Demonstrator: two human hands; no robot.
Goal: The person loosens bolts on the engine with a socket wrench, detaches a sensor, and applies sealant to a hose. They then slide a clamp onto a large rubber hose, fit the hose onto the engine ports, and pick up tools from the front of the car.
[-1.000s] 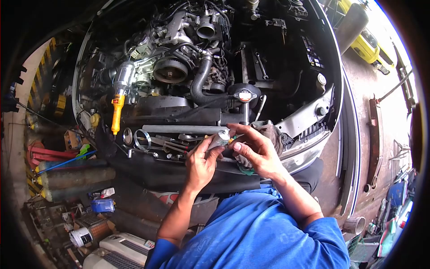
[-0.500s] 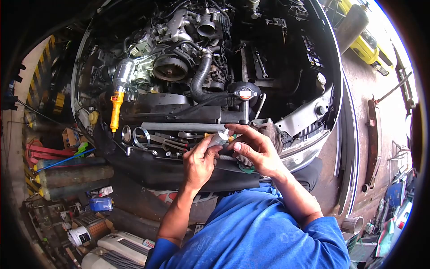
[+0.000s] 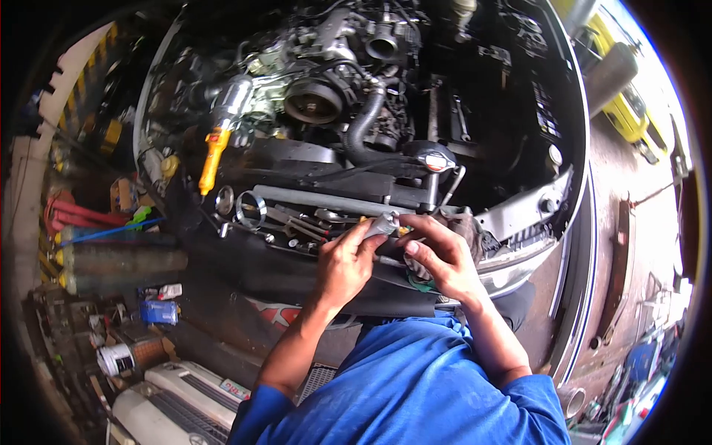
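Cylinder (image 3: 381, 225), small, metallic, on the near side of the black hose (image 3: 363, 135), pinched by the left hand (image 3: 345, 265)! Right hand (image 3: 447, 265) curls loosely spread alongside, contact unclear; seemingly a handling step, next demanding a steady left pinch.

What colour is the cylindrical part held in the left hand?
Silvery grey; the cylindrical part shows best in the head view.

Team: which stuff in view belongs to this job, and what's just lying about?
Part of the job, by the look of it:
small metal cylinder, in the left hand
right hand, close beside it
engine
yellow-handled work lamp
probably the hand tools

Apparently lying about:
white bucket
blue package
gas cylinders
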